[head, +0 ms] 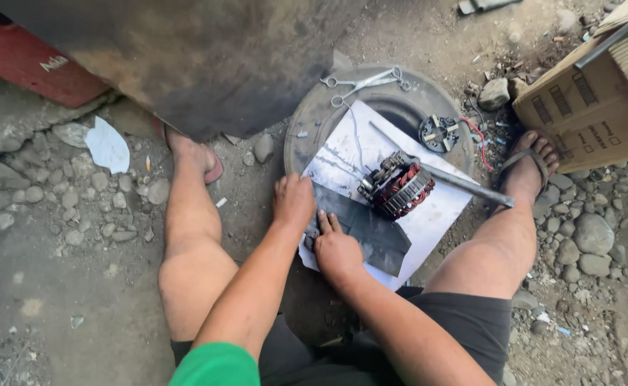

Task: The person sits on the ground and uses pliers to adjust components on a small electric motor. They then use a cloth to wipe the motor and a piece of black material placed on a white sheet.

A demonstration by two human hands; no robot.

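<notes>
Looking down from the head camera, a person sits low on gravelly ground with bare knees spread and feet in sandals. Between the legs lies an old tyre [307, 121] laid flat, with a white paper sheet [435, 214] spread across it as a work surface.

Both hands rest at the near left corner of the sheet, on a dark grey sheet of abrasive paper [371, 232]. The left hand [294, 201] presses down on its far left end, fingers curled over the edge. The right hand [335, 246] lies just beside it, fingers spread flat on the dark sheet, gripping nothing. Whether the left fingers pinch the sheet cannot be told.

Just beyond the dark sheet, near the middle of the white paper, sits an alternator stator [397, 187] with copper-red windings and a dark metal frame. A long steel rod [464, 184] runs past it toward the right edge. A round black brush holder [439, 133] with red wires lies at the far right of the tyre, and pliers [364, 82] lie on its far rim. A cardboard box [585, 114] stands at the upper right.
</notes>
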